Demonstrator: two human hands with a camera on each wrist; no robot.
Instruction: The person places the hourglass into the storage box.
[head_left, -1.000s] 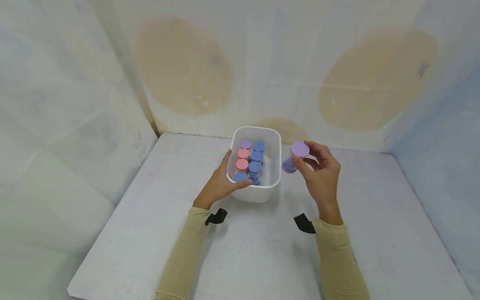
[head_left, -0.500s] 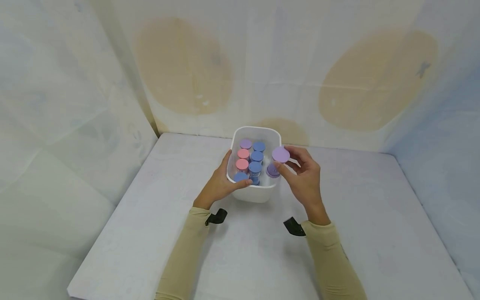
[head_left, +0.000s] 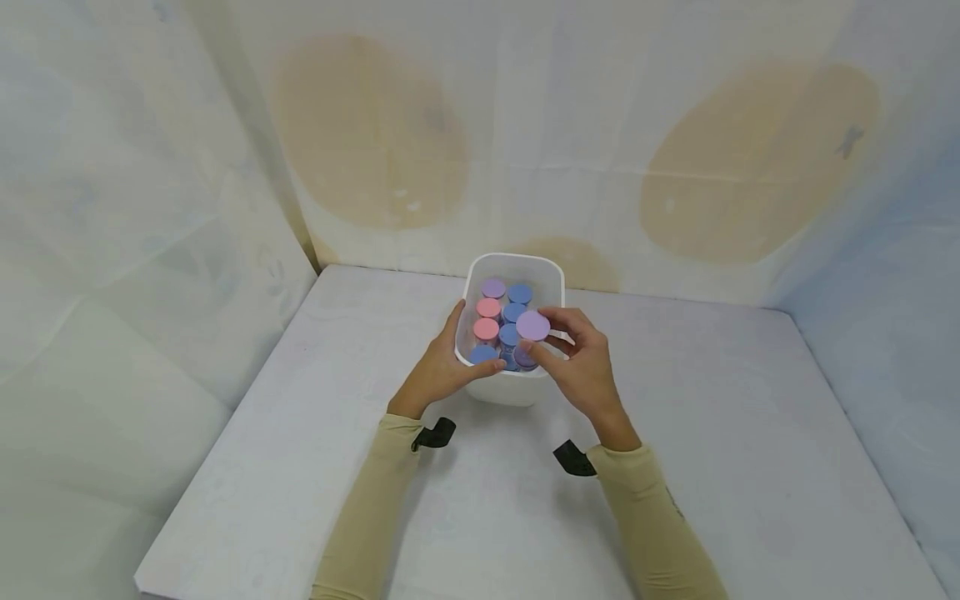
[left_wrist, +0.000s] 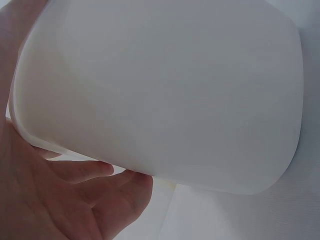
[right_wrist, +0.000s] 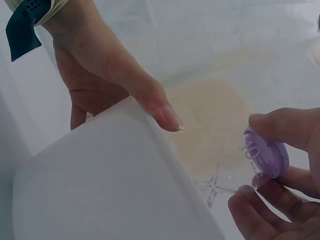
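Right hand (head_left: 581, 367) pinches a purple jar (head_left: 531, 332) over the bin's (head_left: 553, 268) near right corner; left hand (head_left: 442, 367) clamps the near left rim. Lower it upright into the gap, probably beside the blue jars (head_left: 512, 312), keeping the bin steady.

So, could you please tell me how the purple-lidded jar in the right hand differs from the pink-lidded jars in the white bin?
The purple-lidded jar is pinched by the right hand above the white bin; the pink-lidded jars stand inside it. Its lid is purple and tilted; theirs are pink and level. Both have round lids.
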